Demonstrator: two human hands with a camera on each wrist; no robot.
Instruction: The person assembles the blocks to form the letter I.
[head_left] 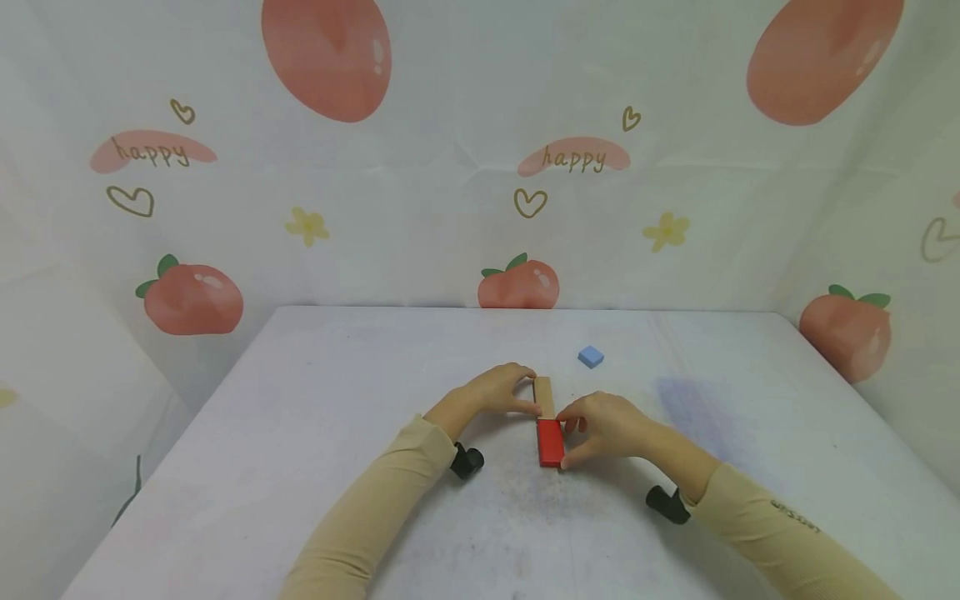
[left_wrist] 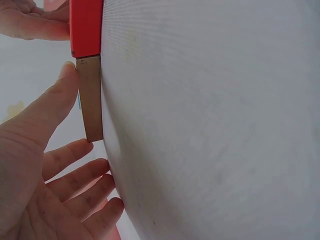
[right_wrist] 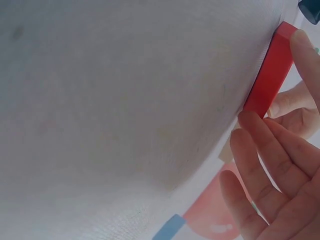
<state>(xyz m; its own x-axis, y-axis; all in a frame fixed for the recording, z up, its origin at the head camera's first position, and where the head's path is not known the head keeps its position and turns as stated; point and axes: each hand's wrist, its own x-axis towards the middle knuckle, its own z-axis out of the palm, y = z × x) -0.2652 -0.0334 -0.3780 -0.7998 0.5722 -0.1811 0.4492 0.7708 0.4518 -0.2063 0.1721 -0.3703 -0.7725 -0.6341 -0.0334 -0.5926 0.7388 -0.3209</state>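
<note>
Two flat, narrow blocks lie end to end in a line on the white table: a plain wooden block [head_left: 543, 397] at the far end and a red block [head_left: 551, 443] nearer. My left hand [head_left: 501, 390] holds the wooden block lengthwise. In the left wrist view its thumb [left_wrist: 67, 80] is beside the joint between the blocks, its index finger at the wooden block's far end. From the right, my right hand [head_left: 609, 423] grips the red block, thumb at the near end and fingertips by the joint, as the right wrist view shows.
A small light-blue block [head_left: 591, 357] lies farther back on the table [head_left: 337, 375], a little right of the line. Black wrist cameras hang under both forearms, close above the tabletop. A cloth printed with peaches stands behind the back edge.
</note>
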